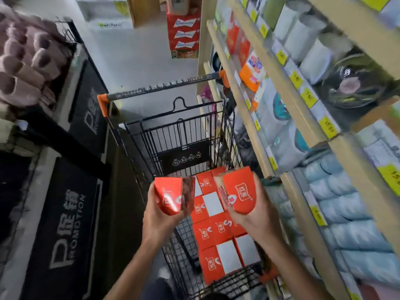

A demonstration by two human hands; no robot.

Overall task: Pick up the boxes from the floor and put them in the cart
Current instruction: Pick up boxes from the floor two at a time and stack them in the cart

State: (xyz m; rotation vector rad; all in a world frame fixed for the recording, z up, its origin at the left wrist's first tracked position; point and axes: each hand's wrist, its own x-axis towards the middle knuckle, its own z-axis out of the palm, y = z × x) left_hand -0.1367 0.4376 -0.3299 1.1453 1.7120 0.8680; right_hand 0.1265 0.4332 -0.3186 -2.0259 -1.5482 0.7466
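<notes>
Head view: looking down into a black wire cart (pixel 218 135) parked in a shop aisle, close beside a shelf (pixel 287 109) on the right. Left hand (pixel 159 215) clamped round a red box (pixel 167 194), fingers curled under it, thumb side toward the camera. Right hand (pixel 249 210) clamped on a second red box (pixel 239 192), gripped from below and behind with its printed face up. Both boxes held above the cart, near each other but apart, not yet set down. Below them, a layer of the same red boxes (pixel 216 232) already lying flat in the basket, packed edge to edge, some showing a pale panel.

Judging by the one-handed grips with no visible strain, probably light. Thin printed card by the look of it, so stiff enough along the edges but likely to dent if squeezed hard across the broad faces. Glossy print, possibly a bit slippery; best held across the narrow sides, fingers wrapped under the bottom edge, as here. Contents unknown, so lowering onto the packed layer seems safer than dropping. Open gaps toward the left side of the basket look like the natural place for both.

Beyond the cart handle (pixel 162 86), pale floor (pixel 134 50) and stacked red cartons (pixel 184 33) farther down the aisle.
</notes>
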